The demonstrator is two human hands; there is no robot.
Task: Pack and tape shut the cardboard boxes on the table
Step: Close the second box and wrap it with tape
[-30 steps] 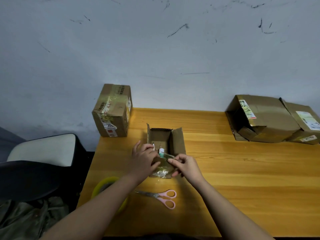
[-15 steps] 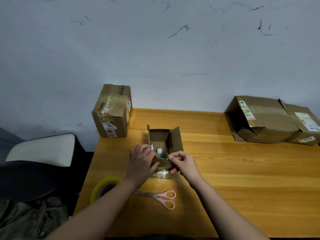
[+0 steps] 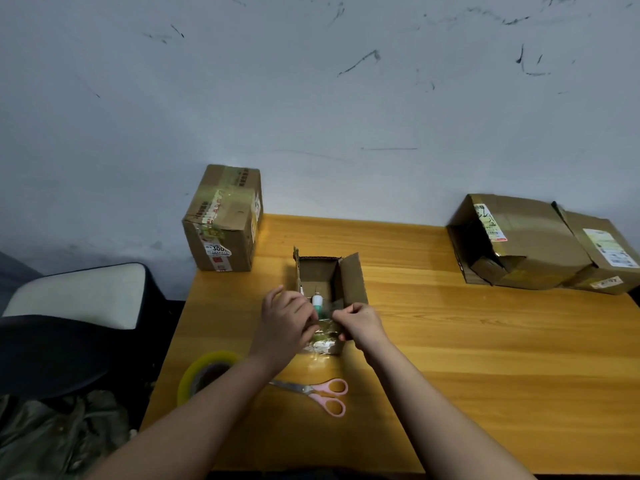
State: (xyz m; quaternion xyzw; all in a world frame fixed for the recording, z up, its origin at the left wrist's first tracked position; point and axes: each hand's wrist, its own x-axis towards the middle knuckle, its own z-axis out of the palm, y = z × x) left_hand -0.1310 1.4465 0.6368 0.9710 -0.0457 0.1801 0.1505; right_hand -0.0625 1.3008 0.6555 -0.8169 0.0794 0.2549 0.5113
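The small open box (image 3: 329, 289) sits at frame centre on the table (image 3: 485, 341); you are folding its near flap, a packing step. Your left hand (image 3: 285, 322) and right hand (image 3: 360, 323) both pinch that flap. Next, reach for the tape roll (image 3: 204, 372), lower left.

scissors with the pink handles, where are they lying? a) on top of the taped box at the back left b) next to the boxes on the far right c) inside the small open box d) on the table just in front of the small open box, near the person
d: the scissors lie flat on the table, nearer the person than the small open box, beside the tape roll.
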